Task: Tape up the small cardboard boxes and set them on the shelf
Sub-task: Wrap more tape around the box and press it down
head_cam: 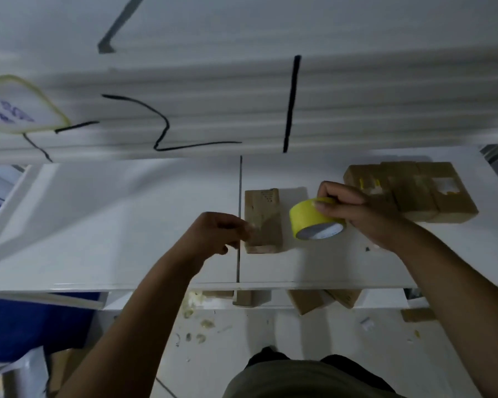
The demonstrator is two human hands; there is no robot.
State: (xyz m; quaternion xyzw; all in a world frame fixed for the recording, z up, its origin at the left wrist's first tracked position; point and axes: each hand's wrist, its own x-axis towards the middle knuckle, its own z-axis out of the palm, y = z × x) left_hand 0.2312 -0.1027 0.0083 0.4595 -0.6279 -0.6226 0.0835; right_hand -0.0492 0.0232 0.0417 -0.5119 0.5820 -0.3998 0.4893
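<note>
Both bare forearms reach forward, hands level and apart.
The left hand [222, 234] has curled fingers; whether they pinch anything is unclear. The right hand [357, 215] grips a tape [311, 218] roll, fingers over its rim.

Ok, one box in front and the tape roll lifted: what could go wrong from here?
The box lies loose on the shelf with the left hand only at its edge; a tug of tape could skew it. The right hand holds the tape roll close to the group of boxes beside it; a swing might knock them.
</note>
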